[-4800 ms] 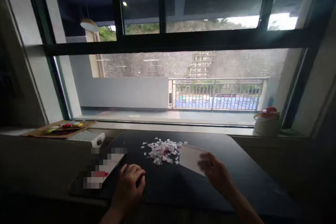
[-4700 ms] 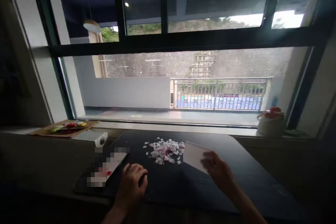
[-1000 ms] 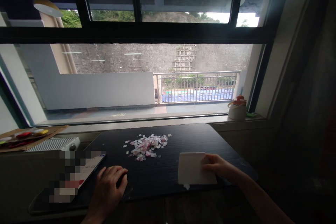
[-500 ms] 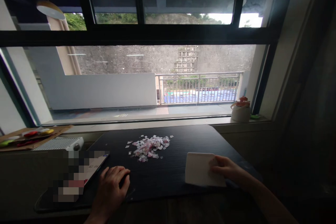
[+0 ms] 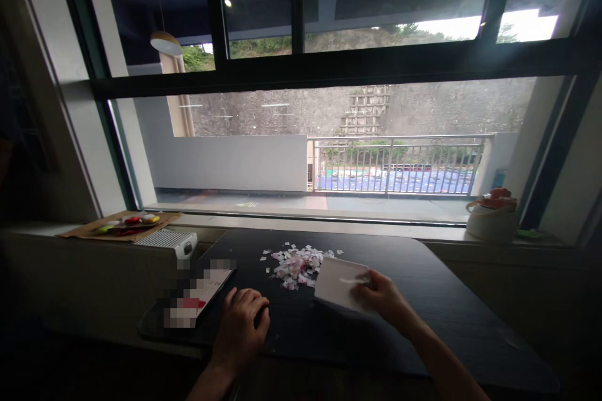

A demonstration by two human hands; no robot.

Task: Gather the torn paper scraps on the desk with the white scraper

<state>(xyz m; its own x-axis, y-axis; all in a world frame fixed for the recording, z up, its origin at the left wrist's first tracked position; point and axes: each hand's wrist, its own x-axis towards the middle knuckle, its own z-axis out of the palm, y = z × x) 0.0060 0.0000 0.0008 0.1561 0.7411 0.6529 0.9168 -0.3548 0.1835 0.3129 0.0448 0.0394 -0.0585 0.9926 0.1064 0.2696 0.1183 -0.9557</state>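
A heap of small white and pinkish paper scraps [image 5: 296, 267] lies on the dark table [image 5: 404, 338], with several loose bits around it. My right hand [image 5: 376, 294] grips a white, flat, squarish piece [image 5: 336, 279] by its right side, thumb on top. This piece is tilted, and its left edge overlaps the right side of the heap in view; whether it touches the scraps I cannot tell. To the left, my left hand [image 5: 245, 316] rests near the table's front edge, fingers loosely bent, thumb apart, holding nothing. A partly blurred-out phone-like slab [image 5: 211, 285] lies beside it.
A brown board [image 5: 162, 223] with colourful round items sits at the far left, next to a white grilled appliance [image 5: 176, 243]. On the sill at the right stands a white jug-like container [image 5: 491, 219] with an orange top. A large window rises behind the table.
The view has swung left, so the scene sits farther right. My right hand has brought the white piece leftward to the heap and tilted it. My left hand stays on the table.
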